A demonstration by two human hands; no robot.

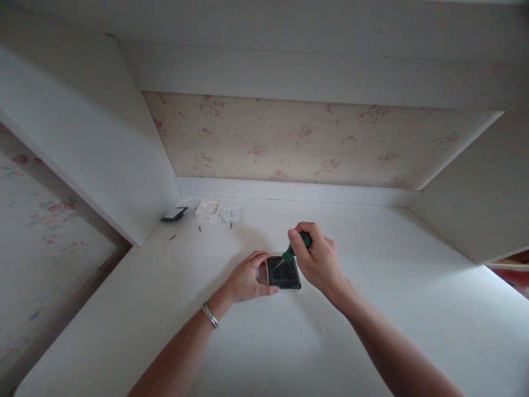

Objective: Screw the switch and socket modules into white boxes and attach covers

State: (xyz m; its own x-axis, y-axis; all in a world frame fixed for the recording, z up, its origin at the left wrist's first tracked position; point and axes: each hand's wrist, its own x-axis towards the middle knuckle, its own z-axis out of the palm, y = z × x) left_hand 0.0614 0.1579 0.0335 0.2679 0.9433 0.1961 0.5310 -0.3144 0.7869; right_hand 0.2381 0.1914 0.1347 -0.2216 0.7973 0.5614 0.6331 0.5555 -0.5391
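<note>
A square black plate (285, 278) with a pale edge, like the back of a wall switch or socket, lies on the white desktop. My left hand (250, 278) grips it from the left side, thumb along the near edge and fingers at the far corner. My right hand (320, 256) is wrapped round the green and black handle of a screwdriver (289, 253). The shaft slants down to the left, its tip at the left part of the black plate. Whether the tip sits in a screw is too small to tell.
Toward the back left of the desk (392, 309) are a white square frame (208, 208), thin white plates (231, 214) and a black-and-white part (174, 214). Several screws (200, 228) lie in front of them. White side panels and an overhead shelf (289, 71) enclose the desk.
</note>
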